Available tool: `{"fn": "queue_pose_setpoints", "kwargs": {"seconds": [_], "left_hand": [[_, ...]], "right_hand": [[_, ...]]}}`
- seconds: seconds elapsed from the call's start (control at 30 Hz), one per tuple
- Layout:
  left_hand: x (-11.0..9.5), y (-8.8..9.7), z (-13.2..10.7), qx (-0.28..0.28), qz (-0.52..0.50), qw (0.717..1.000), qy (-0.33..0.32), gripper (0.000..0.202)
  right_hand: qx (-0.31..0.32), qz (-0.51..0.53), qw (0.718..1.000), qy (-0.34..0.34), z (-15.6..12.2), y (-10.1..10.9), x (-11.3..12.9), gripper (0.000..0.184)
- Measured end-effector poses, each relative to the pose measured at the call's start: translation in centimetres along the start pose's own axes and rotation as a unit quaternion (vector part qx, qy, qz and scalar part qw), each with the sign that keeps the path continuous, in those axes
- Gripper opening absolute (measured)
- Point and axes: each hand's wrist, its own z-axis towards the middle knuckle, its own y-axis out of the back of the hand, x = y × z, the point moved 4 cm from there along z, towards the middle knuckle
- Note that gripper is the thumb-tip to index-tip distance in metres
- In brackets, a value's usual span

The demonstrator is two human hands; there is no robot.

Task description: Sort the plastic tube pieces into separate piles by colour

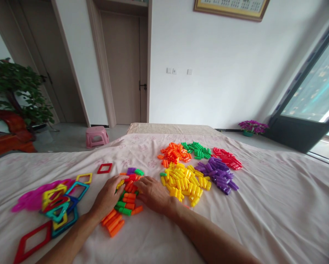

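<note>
My left hand (108, 194) is at the left side of a mixed pile of small plastic tube-shaped pieces (129, 196): orange, green, red and purple. Between its thumb and index finger shows a yellow tube piece (119, 184), apparently pinched. My right hand (155, 193) reaches into the same pile from the right, fingers bent down and close together; whatever its fingertips hold is hidden. Just beyond the right hand lies a yellow heap (182, 179) of the same pieces. Behind it are an orange heap (175, 152) and a green heap (198, 149), with a purple heap (218, 174) and a red heap (228, 158) to the right.
Magnetic-tile-like frames (62, 205) and a magenta plastic piece (34, 196) lie left of my left arm. A lone red square frame (104, 168) sits farther back. A wrinkled pale cloth (263, 205) covers the surface. Beyond are a pink stool (97, 137) and potted flowers (252, 127).
</note>
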Motion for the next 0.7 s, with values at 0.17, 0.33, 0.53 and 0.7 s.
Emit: {"fn": "queue_pose_setpoints", "kwargs": {"seconds": [0.17, 0.33, 0.53, 0.7], "left_hand": [[-0.27, -0.22, 0.02, 0.011, -0.008, 1.000, -0.004, 0.036], [-0.51, -0.26, 0.05, 0.016, -0.012, 1.000, -0.001, 0.034], [-0.58, -0.27, 0.06, 0.016, -0.015, 1.000, 0.002, 0.034], [-0.68, -0.25, 0.04, 0.012, -0.016, 1.000, 0.002, 0.035]], "right_hand": [[-0.011, -0.023, 0.999, -0.020, 0.07, -0.05, -0.10, 0.024], [-0.025, -0.036, 0.999, -0.015, -0.09, 0.15, 0.04, 0.012], [-0.042, -0.028, 0.999, 0.007, -0.08, -0.10, 0.26, 0.016], [-0.034, -0.035, 0.999, -0.003, -0.09, -0.21, 0.25, 0.016]]}}
